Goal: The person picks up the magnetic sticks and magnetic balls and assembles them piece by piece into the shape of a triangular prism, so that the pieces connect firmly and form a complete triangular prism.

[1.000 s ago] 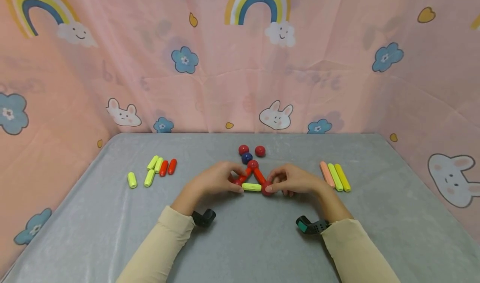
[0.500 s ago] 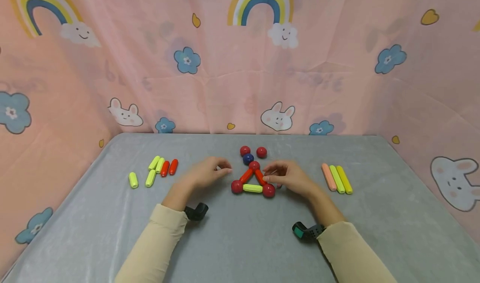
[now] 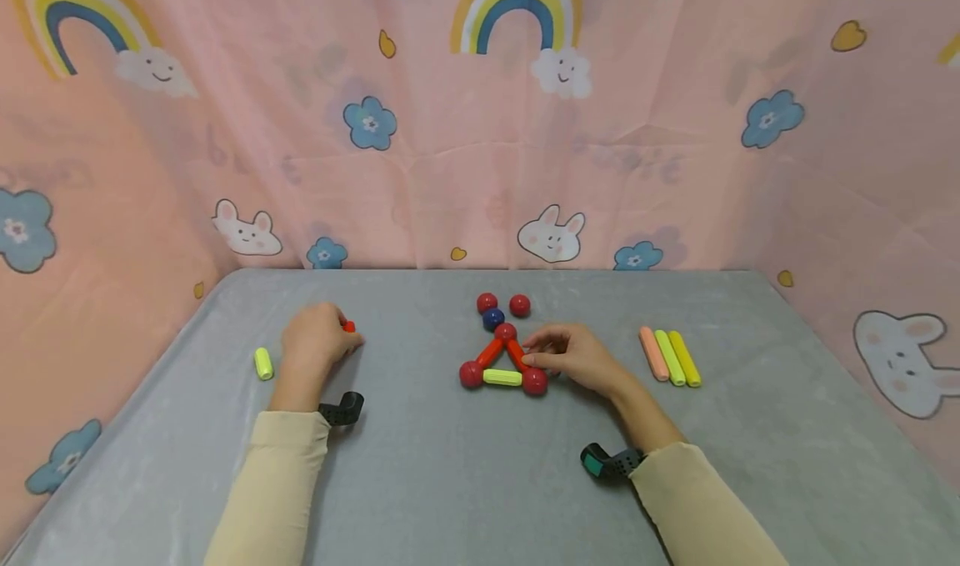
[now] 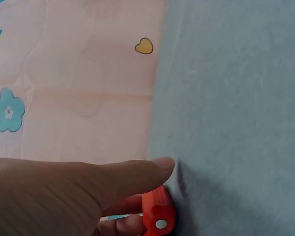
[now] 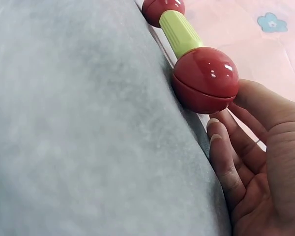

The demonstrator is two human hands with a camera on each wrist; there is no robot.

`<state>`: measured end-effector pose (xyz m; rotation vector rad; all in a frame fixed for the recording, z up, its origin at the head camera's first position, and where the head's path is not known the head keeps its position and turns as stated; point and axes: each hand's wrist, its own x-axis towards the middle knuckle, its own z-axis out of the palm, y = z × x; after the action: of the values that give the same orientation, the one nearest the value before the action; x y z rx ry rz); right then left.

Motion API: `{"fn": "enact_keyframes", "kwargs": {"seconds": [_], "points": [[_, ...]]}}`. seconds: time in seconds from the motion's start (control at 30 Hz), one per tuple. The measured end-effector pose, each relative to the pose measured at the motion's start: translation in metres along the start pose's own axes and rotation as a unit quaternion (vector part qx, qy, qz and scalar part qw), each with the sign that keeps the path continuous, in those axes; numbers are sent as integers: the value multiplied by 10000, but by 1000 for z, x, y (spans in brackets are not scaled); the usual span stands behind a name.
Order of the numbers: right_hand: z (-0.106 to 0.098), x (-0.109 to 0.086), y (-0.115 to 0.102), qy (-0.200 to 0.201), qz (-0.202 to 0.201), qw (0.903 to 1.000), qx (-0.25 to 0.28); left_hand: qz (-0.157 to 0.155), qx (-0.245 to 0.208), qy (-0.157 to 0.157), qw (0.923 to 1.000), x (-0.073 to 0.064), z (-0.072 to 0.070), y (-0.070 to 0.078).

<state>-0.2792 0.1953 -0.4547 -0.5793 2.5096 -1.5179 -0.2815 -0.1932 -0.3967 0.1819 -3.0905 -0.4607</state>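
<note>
At the left of the table my left hand (image 3: 313, 337) pinches a short red magnetic rod (image 4: 159, 211) between thumb and fingers; a silvery dot shows on the rod's end. That hand covers most of the small pile around it in the head view. In the middle lies a triangle built of red balls (image 3: 471, 374), two red rods (image 3: 491, 352) and one lime-green rod (image 3: 502, 378). My right hand (image 3: 581, 358) rests beside its right side, fingers loosely bent, fingertips right at the red rod there. The right wrist view shows the near red ball (image 5: 206, 78) just in front of the fingers.
Behind the triangle are a blue ball (image 3: 493, 319) and two loose red balls (image 3: 520, 305). One lime rod (image 3: 263, 363) lies left of the left hand. Longer rods, peach (image 3: 654, 353), lime (image 3: 670, 358) and yellow (image 3: 685, 358), lie at right. A pink patterned curtain (image 3: 442, 182) encloses the table.
My left hand has let go of the triangle's left corner and moved left to the short rods, taking hold of a red one. The right hand has shifted from the corner ball to the red rod's side.
</note>
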Motion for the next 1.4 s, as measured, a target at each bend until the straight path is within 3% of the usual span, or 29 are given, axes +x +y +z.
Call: {"fn": "enact_keyframes", "kwargs": {"seconds": [0.17,0.23,0.3,0.37,0.47,0.57,0.67,0.8,1.03,1.4], "points": [[1,1,1,18,28,10000,55,236,90,69,9997,1,6,6],[1,1,2,2,29,10000,53,331,-258,18,9991,1,4,12],[1,1,1,-20,19,10000,74,464,-907,-91,9948,0,1,21],[2,1,1,-30,1,10000,67,646,-1705,-175,9831,-2,-1,35],[2,1,1,-10,-32,10000,82,1102,-2764,-282,9543,-5,6,64],[3,1,1,-11,-98,9999,36,1516,-3371,-280,9288,-9,24,91],[5,0,1,-30,-200,9998,-26,1650,-3624,-261,9169,-13,44,109],[7,-2,-4,-93,-270,9994,-206,1735,-3632,-218,9152,-16,59,123],[18,3,-21,-388,-224,9962,-746,1898,-3596,-112,9135,-20,62,126],[24,4,-20,-561,-283,9969,-479,1994,-3607,-84,9111,-22,64,127]]}}
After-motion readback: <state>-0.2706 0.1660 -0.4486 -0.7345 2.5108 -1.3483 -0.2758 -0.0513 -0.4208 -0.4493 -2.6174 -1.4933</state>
